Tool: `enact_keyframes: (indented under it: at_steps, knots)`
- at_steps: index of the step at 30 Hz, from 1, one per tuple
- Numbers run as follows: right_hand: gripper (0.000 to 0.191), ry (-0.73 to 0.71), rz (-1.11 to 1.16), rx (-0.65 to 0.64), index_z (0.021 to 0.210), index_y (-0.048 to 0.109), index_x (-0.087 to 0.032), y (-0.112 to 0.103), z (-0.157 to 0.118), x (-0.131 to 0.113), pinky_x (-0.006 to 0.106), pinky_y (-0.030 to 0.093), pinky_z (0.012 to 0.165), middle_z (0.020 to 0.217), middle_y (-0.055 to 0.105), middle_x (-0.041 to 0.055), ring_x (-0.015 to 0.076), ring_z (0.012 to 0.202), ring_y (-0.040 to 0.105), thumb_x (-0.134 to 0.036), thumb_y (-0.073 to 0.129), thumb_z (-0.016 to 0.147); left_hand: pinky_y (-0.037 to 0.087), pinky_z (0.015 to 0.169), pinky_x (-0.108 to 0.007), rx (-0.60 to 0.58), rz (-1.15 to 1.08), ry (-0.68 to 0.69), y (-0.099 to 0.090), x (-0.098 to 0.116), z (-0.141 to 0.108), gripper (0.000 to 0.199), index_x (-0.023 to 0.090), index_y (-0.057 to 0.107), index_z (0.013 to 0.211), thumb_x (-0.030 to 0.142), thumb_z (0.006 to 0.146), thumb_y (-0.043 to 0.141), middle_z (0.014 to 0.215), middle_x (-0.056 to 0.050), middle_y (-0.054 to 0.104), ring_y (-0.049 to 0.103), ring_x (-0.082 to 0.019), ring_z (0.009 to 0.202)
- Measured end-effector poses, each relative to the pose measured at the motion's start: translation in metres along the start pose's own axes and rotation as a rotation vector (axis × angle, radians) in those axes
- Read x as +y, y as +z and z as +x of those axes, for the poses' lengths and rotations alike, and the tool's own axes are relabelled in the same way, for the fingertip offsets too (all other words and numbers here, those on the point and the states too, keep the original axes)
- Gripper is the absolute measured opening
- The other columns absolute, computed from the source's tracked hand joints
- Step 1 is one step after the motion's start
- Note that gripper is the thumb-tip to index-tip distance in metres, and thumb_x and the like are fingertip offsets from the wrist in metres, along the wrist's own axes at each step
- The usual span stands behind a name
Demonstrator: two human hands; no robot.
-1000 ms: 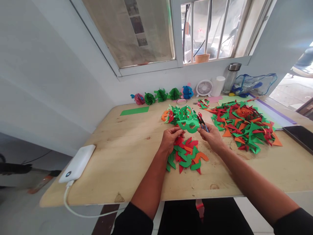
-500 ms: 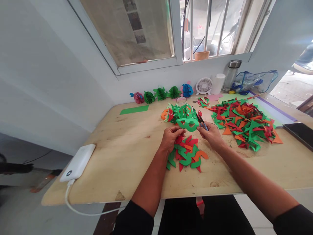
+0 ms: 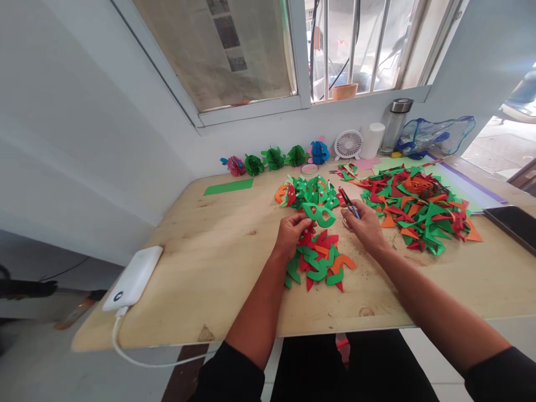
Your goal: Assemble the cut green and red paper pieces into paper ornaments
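Between the thumb and fingers of my left hand (image 3: 292, 234) is a green paper cutout (image 3: 320, 215) with two openings, shaped like a small eye mask. My right hand (image 3: 365, 224) is closed around a pair of scissors (image 3: 350, 204), blades pointing up and away from me, a little apart from the cutout. Just under my left hand lies a heap of curved green, red and orange paper pieces (image 3: 320, 268). Behind the cutout sits another pile of mostly green paper shapes (image 3: 312, 190).
A large heap of paper scraps (image 3: 419, 209) covers the table's right side, beside a phone (image 3: 513, 226). Along the wall stand folded paper figures (image 3: 274, 158), a small fan (image 3: 349, 145) and a glass bottle (image 3: 396, 127). A white power bank (image 3: 134, 278) lies at the left edge.
My right hand has let go of the cutout and drawn slightly right with the scissors. The cutout now hangs from my left hand alone, tilted down to the right.
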State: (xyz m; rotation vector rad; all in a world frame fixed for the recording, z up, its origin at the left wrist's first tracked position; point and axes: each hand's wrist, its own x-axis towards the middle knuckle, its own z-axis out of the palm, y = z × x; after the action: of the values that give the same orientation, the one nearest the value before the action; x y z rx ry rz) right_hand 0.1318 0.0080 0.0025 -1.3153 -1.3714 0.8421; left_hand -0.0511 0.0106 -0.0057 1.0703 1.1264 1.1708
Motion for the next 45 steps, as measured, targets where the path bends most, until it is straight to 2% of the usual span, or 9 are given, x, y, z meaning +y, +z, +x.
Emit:
enact_keyframes:
  at_steps: [5, 8, 15, 20, 24, 31, 38, 42, 45]
  knots:
    - [0.024, -0.173, -0.144, -0.192, 0.082, 0.064, -0.016, 0.001, -0.002, 0.001, 0.022, 0.034, 0.052, 0.059, 0.054, -0.0013, 0.0112, 0.054, 0.045, -0.037, 0.053, 0.077, 0.040, 0.046, -0.022, -0.055, 0.052, 0.012, 0.003, 0.003, -0.003, 0.018, 0.014, 0.066, 0.063, 0.031, 0.063, 0.065, 0.055, -0.004, 0.065, 0.056, -0.013, 0.050]
    - [0.025, -0.200, -0.218, -0.255, 0.083, 0.066, -0.015, 0.003, -0.002, 0.006, 0.023, 0.037, 0.056, 0.067, 0.061, 0.0012, 0.0126, 0.059, 0.050, -0.034, 0.052, 0.077, 0.040, 0.046, -0.022, -0.074, 0.067, 0.011, 0.003, 0.002, -0.004, 0.018, 0.014, 0.066, 0.062, 0.032, 0.064, 0.064, 0.055, -0.005, 0.064, 0.056, -0.013, 0.051]
    - [0.024, -0.240, -0.329, -0.364, 0.081, 0.067, -0.016, 0.003, -0.003, 0.009, 0.021, 0.031, 0.052, 0.062, 0.057, -0.0003, 0.0110, 0.055, 0.043, -0.035, 0.052, 0.078, 0.037, 0.044, -0.021, -0.059, 0.015, -0.031, 0.000, 0.000, -0.002, 0.022, 0.014, 0.064, 0.063, 0.036, 0.065, 0.066, 0.055, -0.003, 0.063, 0.054, -0.011, 0.047]
    - [0.025, -0.225, -0.380, -0.347, 0.087, 0.067, -0.016, 0.004, -0.005, 0.008, 0.022, 0.027, 0.049, 0.053, 0.050, -0.0029, 0.0099, 0.049, 0.038, -0.035, 0.054, 0.077, 0.039, 0.045, -0.022, -0.053, -0.044, -0.040, -0.003, -0.002, 0.000, 0.023, 0.014, 0.062, 0.063, 0.036, 0.064, 0.068, 0.057, -0.003, 0.063, 0.056, -0.012, 0.049]
    - [0.024, -0.226, -0.284, -0.351, 0.084, 0.067, -0.016, 0.005, -0.004, 0.010, 0.022, 0.030, 0.051, 0.060, 0.054, -0.0009, 0.0108, 0.054, 0.042, -0.034, 0.054, 0.076, 0.040, 0.046, -0.023, -0.046, -0.047, -0.025, -0.003, -0.002, 0.000, 0.023, 0.014, 0.062, 0.063, 0.036, 0.064, 0.067, 0.056, -0.003, 0.063, 0.057, -0.013, 0.049]
    - [0.027, -0.085, -0.038, -0.426, 0.083, 0.066, -0.014, 0.007, -0.006, 0.001, 0.021, 0.027, 0.049, 0.059, 0.047, -0.0032, 0.0081, 0.053, 0.035, -0.037, 0.058, 0.073, 0.041, 0.046, -0.023, -0.052, -0.031, -0.010, -0.003, -0.003, 0.001, 0.018, 0.014, 0.062, 0.063, 0.032, 0.065, 0.065, 0.056, -0.002, 0.063, 0.056, -0.012, 0.048]
    - [0.036, 0.252, 0.236, -0.406, 0.085, 0.066, -0.013, 0.008, -0.007, 0.000, 0.021, 0.019, 0.041, 0.048, 0.037, -0.0074, 0.0053, 0.044, 0.027, -0.043, 0.066, 0.065, 0.042, 0.048, -0.023, -0.044, -0.039, -0.013, -0.002, -0.001, 0.000, 0.018, 0.014, 0.063, 0.064, 0.031, 0.064, 0.066, 0.057, -0.002, 0.064, 0.056, -0.012, 0.048]
    - [0.036, 0.315, 0.360, -0.433, 0.084, 0.065, -0.014, 0.007, -0.006, 0.001, 0.020, 0.016, 0.040, 0.050, 0.039, -0.0070, 0.0045, 0.043, 0.028, -0.043, 0.070, 0.062, 0.043, 0.048, -0.023, -0.030, -0.035, -0.024, -0.003, 0.001, -0.001, 0.019, 0.014, 0.063, 0.065, 0.032, 0.063, 0.066, 0.056, -0.002, 0.063, 0.056, -0.012, 0.049]
    - [0.036, 0.316, 0.339, -0.419, 0.083, 0.065, -0.014, 0.007, -0.007, 0.000, 0.020, 0.017, 0.040, 0.050, 0.039, -0.0069, 0.0042, 0.043, 0.028, -0.043, 0.071, 0.062, 0.042, 0.047, -0.022, -0.019, -0.035, -0.018, -0.003, 0.003, -0.002, 0.018, 0.013, 0.063, 0.063, 0.031, 0.062, 0.067, 0.055, -0.001, 0.062, 0.055, -0.011, 0.048]
